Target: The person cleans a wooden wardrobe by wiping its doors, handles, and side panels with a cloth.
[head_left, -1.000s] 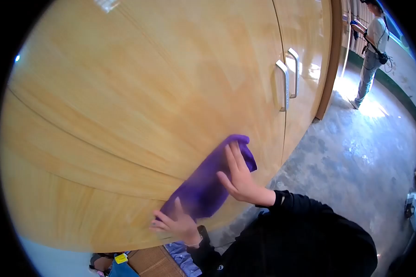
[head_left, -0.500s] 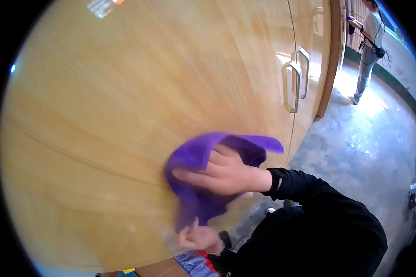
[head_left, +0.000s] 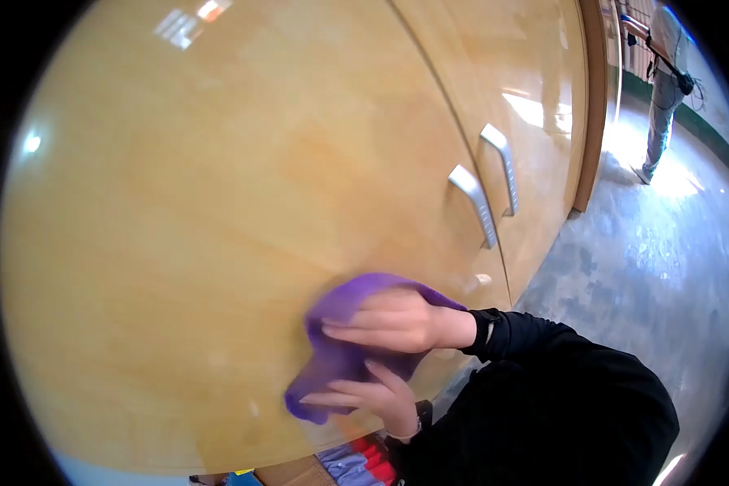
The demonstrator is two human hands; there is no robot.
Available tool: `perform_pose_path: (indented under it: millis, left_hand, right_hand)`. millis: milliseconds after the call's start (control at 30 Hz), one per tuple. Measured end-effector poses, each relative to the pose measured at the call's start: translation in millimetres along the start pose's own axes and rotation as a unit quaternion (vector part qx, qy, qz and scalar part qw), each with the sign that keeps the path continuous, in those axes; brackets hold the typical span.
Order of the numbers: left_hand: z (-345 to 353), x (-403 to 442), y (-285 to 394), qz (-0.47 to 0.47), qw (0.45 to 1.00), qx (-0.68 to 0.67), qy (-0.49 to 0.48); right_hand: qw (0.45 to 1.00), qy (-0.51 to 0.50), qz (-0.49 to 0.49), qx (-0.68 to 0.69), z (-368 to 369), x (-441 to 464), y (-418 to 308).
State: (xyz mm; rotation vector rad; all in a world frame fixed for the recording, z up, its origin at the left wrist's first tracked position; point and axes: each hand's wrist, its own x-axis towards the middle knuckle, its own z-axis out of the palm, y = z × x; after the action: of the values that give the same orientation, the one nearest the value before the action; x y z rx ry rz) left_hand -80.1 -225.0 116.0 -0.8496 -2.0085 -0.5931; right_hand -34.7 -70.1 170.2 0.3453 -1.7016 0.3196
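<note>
Purple cloth (head_left: 330,364) lies bunched against the glossy wood-look cabinet front (head_left: 178,243), below and left of two metal handles (head_left: 492,174). Work with it looks under way: both hands are on it, and it is neither folded nor set aside. How much of the surface it has covered, or has left to cover, cannot be told. The right hand's (head_left: 397,320) blurred fingers lie nearly straight over it; whether they grip is unclear. The left hand's (head_left: 381,398) fingers spread open across its lower end. Farther off, another person (head_left: 662,113) stands on the floor (head_left: 607,243).
</note>
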Motion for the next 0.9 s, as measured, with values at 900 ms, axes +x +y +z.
perform_pose_path:
  millis: [900]
  left_hand:
    - [60.0, 28.5, 110.8, 0.002, 0.999, -0.019, -0.046]
  right_hand:
    - [0.93, -0.186, 0.308, 0.075, -108.2, -79.7, 31.2]
